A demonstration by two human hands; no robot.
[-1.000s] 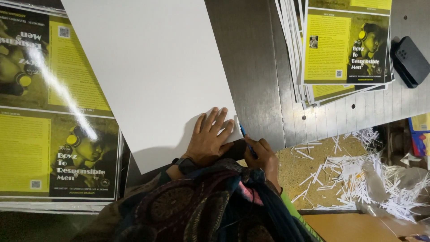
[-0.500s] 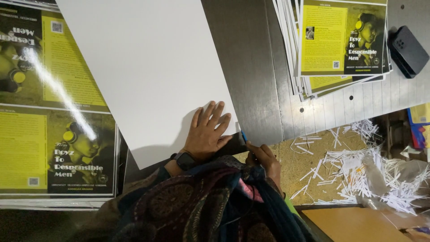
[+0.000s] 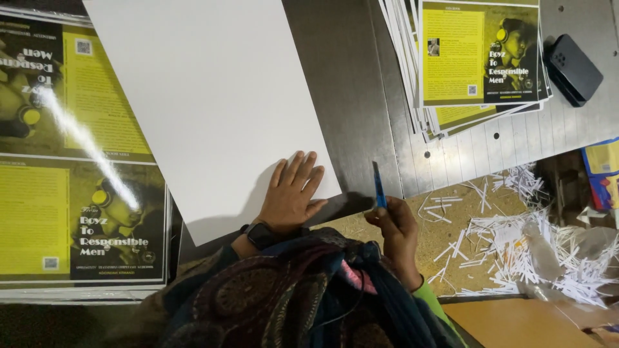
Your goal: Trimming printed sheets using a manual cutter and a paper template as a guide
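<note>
Head view is showing the left hand point(image 3: 293, 196) lying flat, pinning a thin, floppy white sheet point(image 3: 213, 96) by its near corner on the bench point(image 3: 348, 96), while the right hand point(image 3: 396, 225) is gripping a blue knife point(image 3: 378, 185).

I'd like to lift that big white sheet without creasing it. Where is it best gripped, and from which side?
Probably at the near right corner of the white sheet, coming from the right. That edge lies over bare dark table, so fingers can slide under it. The left hand lies flat on that corner; the right hand holds a blue cutter beside it. The sheet's left side overlaps printed yellow covers.
</note>
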